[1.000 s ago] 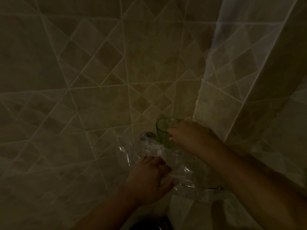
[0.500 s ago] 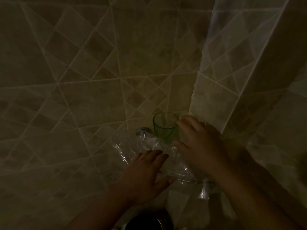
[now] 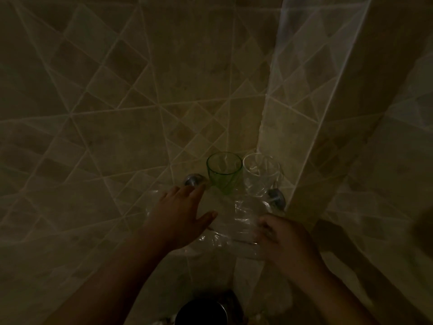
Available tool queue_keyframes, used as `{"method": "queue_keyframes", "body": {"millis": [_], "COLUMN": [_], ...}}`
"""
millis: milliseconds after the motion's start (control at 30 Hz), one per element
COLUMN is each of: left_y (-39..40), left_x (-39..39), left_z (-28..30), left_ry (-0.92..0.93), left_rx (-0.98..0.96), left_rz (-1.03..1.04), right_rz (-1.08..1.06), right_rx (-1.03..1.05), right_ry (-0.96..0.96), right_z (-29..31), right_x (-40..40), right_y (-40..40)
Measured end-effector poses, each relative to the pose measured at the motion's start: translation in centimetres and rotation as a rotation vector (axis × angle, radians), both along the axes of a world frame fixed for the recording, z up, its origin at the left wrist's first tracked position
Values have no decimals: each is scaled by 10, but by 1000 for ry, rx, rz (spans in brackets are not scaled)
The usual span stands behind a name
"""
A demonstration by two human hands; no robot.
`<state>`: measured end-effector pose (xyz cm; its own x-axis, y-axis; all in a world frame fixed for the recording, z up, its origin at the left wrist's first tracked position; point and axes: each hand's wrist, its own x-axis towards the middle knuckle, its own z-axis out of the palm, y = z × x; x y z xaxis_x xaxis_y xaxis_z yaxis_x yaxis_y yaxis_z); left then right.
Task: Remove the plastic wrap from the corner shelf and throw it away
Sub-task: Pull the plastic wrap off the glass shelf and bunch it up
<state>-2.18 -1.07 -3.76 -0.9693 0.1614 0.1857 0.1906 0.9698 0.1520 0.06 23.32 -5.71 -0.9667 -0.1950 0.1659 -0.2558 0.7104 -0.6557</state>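
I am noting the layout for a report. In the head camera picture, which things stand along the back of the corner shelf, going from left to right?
Left metal mount → green cup → clear glass → right metal mount.

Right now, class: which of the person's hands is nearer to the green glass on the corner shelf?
The left hand. Its fingertips reach up just left of and below the green glass. The right hand sits lower and further right, curled at the plastic wrap.
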Motion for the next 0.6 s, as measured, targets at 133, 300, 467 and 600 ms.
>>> {"method": "queue_keyframes", "body": {"millis": [133,300,467,600], "left_y": [-1,3,4,7], "left_x": [-3,-8,-12,-9], "left_z": [7,17,22,19], "left_ry": [11,19,-83,-118], "left_rx": [-10,55,64,58], "left_rz": [31,-20,-22,-53], "right_rz": [36,121,-56,-27], "right_rx": [-65,-26,-66,400], "right_ry": [1,9,265,527], "right_z": [-8,-2,19,44], "right_x": [-3,-22,-40,-57], "right_y": [6,11,5,-14]}}
